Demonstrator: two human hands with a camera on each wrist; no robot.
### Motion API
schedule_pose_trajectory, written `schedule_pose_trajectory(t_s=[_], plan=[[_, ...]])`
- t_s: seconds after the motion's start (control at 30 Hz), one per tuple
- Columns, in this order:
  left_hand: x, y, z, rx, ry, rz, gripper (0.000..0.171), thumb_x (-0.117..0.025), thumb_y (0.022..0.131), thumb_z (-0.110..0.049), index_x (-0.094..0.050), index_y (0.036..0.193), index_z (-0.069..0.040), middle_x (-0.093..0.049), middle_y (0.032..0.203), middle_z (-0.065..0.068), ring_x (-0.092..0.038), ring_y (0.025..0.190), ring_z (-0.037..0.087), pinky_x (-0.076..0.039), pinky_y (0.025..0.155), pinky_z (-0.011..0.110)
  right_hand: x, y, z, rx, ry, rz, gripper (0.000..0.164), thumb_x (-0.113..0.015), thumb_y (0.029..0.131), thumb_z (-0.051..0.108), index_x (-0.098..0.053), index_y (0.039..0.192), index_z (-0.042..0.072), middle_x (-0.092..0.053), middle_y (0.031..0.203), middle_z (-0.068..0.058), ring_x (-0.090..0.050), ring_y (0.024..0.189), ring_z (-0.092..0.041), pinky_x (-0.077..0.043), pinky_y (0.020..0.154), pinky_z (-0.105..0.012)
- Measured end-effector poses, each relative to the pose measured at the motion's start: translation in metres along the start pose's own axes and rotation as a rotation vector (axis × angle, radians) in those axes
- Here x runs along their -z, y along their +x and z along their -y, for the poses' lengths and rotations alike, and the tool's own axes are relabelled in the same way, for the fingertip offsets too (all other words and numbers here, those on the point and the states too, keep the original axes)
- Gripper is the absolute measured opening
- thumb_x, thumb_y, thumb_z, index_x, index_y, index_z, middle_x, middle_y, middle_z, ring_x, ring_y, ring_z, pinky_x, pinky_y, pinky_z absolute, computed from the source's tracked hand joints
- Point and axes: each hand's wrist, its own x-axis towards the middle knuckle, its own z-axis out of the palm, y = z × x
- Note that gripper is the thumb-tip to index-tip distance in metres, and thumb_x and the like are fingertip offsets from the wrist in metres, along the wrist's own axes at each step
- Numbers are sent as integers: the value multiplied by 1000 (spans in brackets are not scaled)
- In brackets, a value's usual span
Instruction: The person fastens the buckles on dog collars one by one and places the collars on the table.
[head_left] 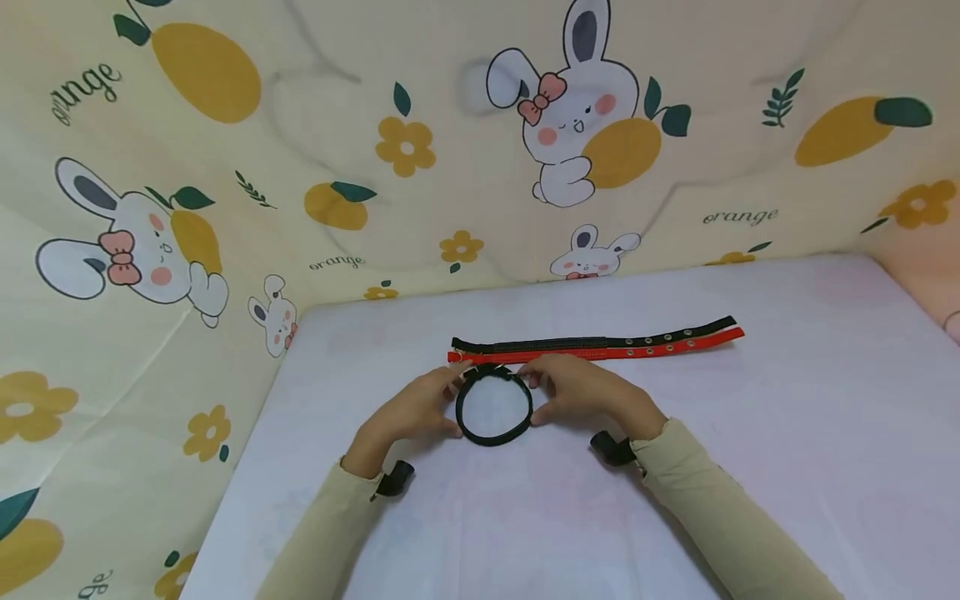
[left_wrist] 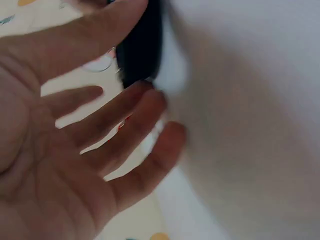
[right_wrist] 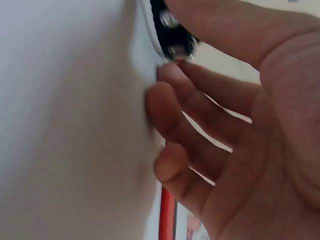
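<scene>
A black collar [head_left: 495,442] with a metal buckle, closed into a ring, is on the white table between the two hands. At its left side is the left hand [head_left: 418,406], with the thumb near the front and the fingers toward the buckle. The right hand [head_left: 581,389] curves round the right side in the same way. Close up, the left thumb lies over the black band [left_wrist: 142,45] and fingertips meet its edge. In the right wrist view, the thumb covers part of the band [right_wrist: 172,32], where metal fittings show. Other fingers bend loosely.
Behind the ring, a black strap [head_left: 555,343] and a red strap [head_left: 570,355] lie flat side by side, with metal eyelets toward their right ends. A patterned cloth [head_left: 450,183] with rabbits and fruit hangs behind and to the left of the white table [head_left: 495,533].
</scene>
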Motion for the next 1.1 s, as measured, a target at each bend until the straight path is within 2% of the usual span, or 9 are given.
schedule_pose_trajectory(t_s=[0.1, 0.17, 0.37, 0.47, 0.63, 0.8, 0.87, 0.97, 1.1], plan=[[6, -4, 3, -9, -64, -11, 105, -89, 73, -11, -27, 158, -20, -63, 125, 9, -61, 106, 22, -52, 91, 39, 12, -9, -13, -7, 56, 5, 60, -87, 77, 29, -61, 131, 16, -65, 107, 3, -57, 92, -15, -50, 81, -31], [11, -4, 6, -30, -112, -61, 96, -85, 78, -10, -32, 157, -19, -64, 123, 11, -63, 103, 23, -52, 86, 37, 26, -17, -29, -12, 98, -20, 58, -84, 81, 30, -61, 132, 15, -66, 109, 0, -58, 93, -16, -50, 82, -31], [17, 4, 19, -24, -257, -355, 53, -74, 89, -11, -56, 139, -11, -72, 105, 11, -67, 92, 22, -54, 77, 30, 71, -64, -80, -151, 199, -212, 54, -71, 92, 42, -57, 138, 18, -65, 115, -4, -61, 100, -18, -48, 84, -29], [15, 11, 26, 2, -300, -436, 43, -73, 90, -10, -62, 132, -10, -72, 100, 10, -67, 91, 22, -54, 77, 29, 87, -93, -101, -229, 239, -318, 54, -66, 94, 44, -54, 141, 19, -66, 114, -1, -61, 101, -13, -47, 82, -26], [7, 20, 37, 6, -344, -406, 39, -73, 90, -9, -64, 128, -6, -71, 103, 14, -67, 93, 24, -55, 83, 33, 99, -132, -137, -266, 400, -492, 50, -66, 96, 33, -53, 143, 20, -58, 108, 18, -58, 92, 1, -49, 73, -20], [-1, 25, 46, 61, -409, -403, 38, -76, 87, -9, -66, 124, -7, -67, 101, 15, -65, 88, 23, -54, 77, 28, 101, -150, -159, -291, 583, -616, 47, -67, 96, 27, -55, 141, 21, -59, 102, 23, -55, 90, 0, -48, 72, -14], [-3, 26, 47, 89, -409, -388, 38, -76, 87, -10, -67, 124, -8, -67, 102, 14, -65, 88, 22, -54, 77, 27, 101, -155, -163, -345, 593, -606, 50, -67, 96, 32, -52, 143, 21, -59, 101, 24, -52, 91, -2, -46, 73, -15], [-5, 28, 44, 108, -354, -350, 38, -77, 87, -12, -67, 123, -9, -69, 104, 12, -66, 89, 21, -53, 80, 30, 102, -158, -167, -449, 482, -516, 59, -63, 95, 47, -47, 146, 23, -54, 102, 29, -48, 94, -1, -42, 75, -18], [-5, 31, 38, 115, -290, -345, 36, -77, 86, -11, -67, 121, -10, -73, 104, 11, -67, 88, 21, -54, 81, 36, 106, -158, -168, -484, 374, -409, 67, -60, 94, 54, -42, 147, 18, -54, 100, 29, -48, 95, 1, -40, 77, -19]])
